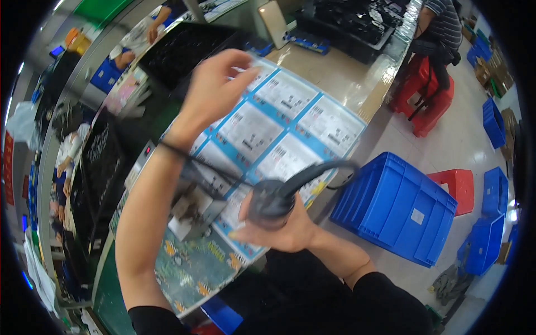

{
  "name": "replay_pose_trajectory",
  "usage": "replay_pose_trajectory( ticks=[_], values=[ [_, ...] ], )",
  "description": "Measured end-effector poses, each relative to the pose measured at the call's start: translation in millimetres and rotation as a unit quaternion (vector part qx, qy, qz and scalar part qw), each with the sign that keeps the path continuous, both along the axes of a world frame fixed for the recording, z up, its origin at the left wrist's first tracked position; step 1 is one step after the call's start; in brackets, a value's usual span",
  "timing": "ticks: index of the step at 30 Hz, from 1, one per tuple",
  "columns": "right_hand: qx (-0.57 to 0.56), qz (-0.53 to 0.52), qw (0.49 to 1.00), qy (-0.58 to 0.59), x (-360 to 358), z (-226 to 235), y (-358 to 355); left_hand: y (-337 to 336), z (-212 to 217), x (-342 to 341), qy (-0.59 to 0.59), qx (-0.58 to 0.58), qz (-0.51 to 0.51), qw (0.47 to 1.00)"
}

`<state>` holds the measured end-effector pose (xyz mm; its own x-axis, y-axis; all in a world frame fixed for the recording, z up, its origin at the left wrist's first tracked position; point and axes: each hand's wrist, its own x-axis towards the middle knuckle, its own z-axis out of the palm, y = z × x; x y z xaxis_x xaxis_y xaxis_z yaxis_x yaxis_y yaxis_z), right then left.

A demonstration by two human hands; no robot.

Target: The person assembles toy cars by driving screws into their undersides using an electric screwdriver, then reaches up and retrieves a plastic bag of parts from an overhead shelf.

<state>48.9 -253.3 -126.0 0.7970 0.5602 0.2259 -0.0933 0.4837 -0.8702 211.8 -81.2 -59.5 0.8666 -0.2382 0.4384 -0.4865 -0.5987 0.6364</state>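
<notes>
In front of me, a large sheet of blue-bordered white labels (248,133) with barcodes lies on the bench. My left hand (220,81) hovers over its far left part, slightly blurred, with thumb and fingers apart and nothing visible between them. Around a dark, rounded handheld device (271,204), my right hand (287,231) is closed, above the sheet's near part. A thick black cable or band curves from the device to the right; blur hides its exact kind. A thin black cord (206,166) runs between my left wrist and the device.
Beneath the sheet's near edge is a patterned green mat (195,268). Black trays (357,28) stand at the back, with a phone-like panel (272,22) nearby. On the right floor are a blue crate (396,209) and red stools (427,95). Other people sit at left and far right.
</notes>
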Motion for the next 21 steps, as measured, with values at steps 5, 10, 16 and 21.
replay_pose_trajectory(
  ticks=[5,10,16,21],
  values=[
    [-0.036,0.060,0.997,-0.042,34,-2,-23,-100,-82,162,0.308,-0.155,0.066,0.936],
    [0.049,0.130,0.989,-0.058,70,-12,-41,-136,-113,235,0.318,-0.256,0.208,0.889],
    [-0.020,0.127,0.990,-0.057,87,-2,-51,-159,-122,254,0.273,-0.307,0.188,0.892],
    [0.028,0.072,0.994,-0.072,66,-7,-47,-155,-107,216,0.250,-0.336,0.116,0.901]
  ],
)
